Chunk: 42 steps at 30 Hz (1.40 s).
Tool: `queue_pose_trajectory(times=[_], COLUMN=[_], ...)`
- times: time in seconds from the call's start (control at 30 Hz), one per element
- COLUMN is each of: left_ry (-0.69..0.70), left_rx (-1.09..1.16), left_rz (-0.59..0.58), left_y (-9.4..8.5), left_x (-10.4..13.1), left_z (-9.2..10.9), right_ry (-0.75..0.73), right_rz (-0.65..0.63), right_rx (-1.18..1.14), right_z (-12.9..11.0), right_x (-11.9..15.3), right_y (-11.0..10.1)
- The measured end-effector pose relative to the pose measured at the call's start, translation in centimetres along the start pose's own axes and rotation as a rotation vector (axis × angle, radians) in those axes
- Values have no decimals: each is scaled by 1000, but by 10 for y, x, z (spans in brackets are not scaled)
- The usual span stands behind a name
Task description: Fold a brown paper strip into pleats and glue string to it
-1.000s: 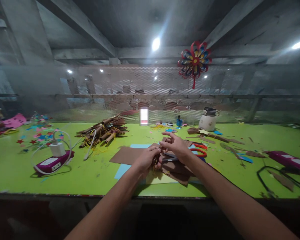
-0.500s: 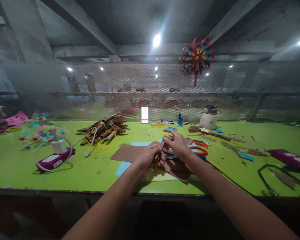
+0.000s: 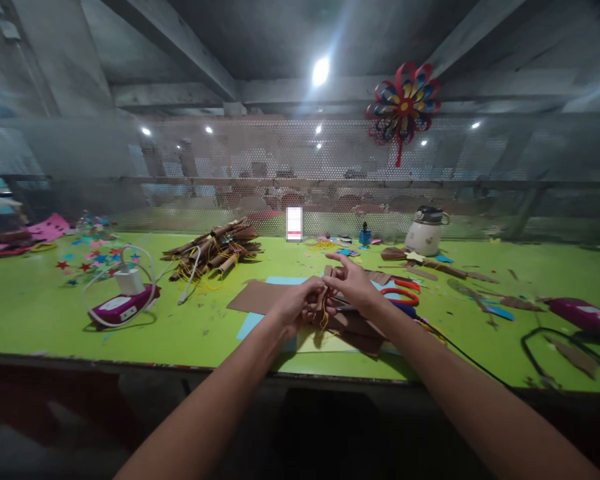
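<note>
My left hand (image 3: 303,303) and my right hand (image 3: 353,283) meet over the paper on the table. Between their fingers is a small rolled piece of brown paper (image 3: 322,308), with yellow string (image 3: 324,321) hanging from it. The left fingers are closed around the roll. My right thumb and lower fingers pinch it, while the right index finger points out, away from it. Beneath the hands lie brown paper sheets (image 3: 257,297), light blue paper (image 3: 250,325) and a pale yellow sheet. Red-handled scissors (image 3: 403,293) lie by my right wrist, their blades partly hidden.
A pile of brown paper rolls tied with yellow string (image 3: 220,250) lies back left. Further left are a purple power strip (image 3: 125,308) with a white charger and scattered paper stars. A white jug (image 3: 424,233), blue bottle (image 3: 365,235) and another purple strip (image 3: 585,317) are on the right.
The view has shifted slightly, so the table things sit a little further right and higher. Both hands stay on the rolled brown paper, with small finger movements; the yellow string now hangs more visibly below.
</note>
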<state>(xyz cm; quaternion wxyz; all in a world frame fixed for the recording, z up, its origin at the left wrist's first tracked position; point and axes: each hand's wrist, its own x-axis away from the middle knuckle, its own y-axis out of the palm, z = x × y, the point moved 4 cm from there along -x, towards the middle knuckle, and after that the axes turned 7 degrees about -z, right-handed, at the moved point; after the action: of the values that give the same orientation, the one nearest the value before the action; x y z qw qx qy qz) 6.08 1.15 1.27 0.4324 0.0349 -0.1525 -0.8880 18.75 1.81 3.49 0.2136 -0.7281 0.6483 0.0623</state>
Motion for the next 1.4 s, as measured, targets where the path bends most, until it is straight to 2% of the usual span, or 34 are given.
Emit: queue_pose_trajectory(times=[0.17,0.3,0.37,0.43,0.5,0.57,0.67,0.8,0.9,1.03,1.2,1.3,1.4], left_ry=[-3,92,165,266,368,429,454,482,501,540,574,561,523], left_rx=[47,74,136,200,233,245,224,81,14,109,325,387,391], left_rz=[-11,-56,-3,101,202,254,281,324,351,373,386,362,354], left_y=[-3,-2,-5,-12,-20,-26,-31,-31,-29,-29,-36,-39,-40], left_x=[-2,-3,-2,-1,1,3,3,3,4,5,5,3,2], left_z=[-2,2,8,14,20,23,23,22,24,26,25,24,23], right_ry=[-59,-68,-62,-72,-95,-114,-159,-227,-225,-144,-40,-81,-265], right_rz=[-47,-4,59,98,59,-27,-87,-60,-56,-73,-209,-240,-234], right_rx=[51,-13,-31,31,130,197,295,435,444,332,152,310,566], right_z=[-2,-2,-4,-8,-14,-19,-24,-24,-23,-21,-17,-15,-16], right_x=[-1,-2,1,8,15,22,27,26,25,26,31,33,36], right_y=[-1,-2,-3,0,7,16,27,31,29,27,38,43,47])
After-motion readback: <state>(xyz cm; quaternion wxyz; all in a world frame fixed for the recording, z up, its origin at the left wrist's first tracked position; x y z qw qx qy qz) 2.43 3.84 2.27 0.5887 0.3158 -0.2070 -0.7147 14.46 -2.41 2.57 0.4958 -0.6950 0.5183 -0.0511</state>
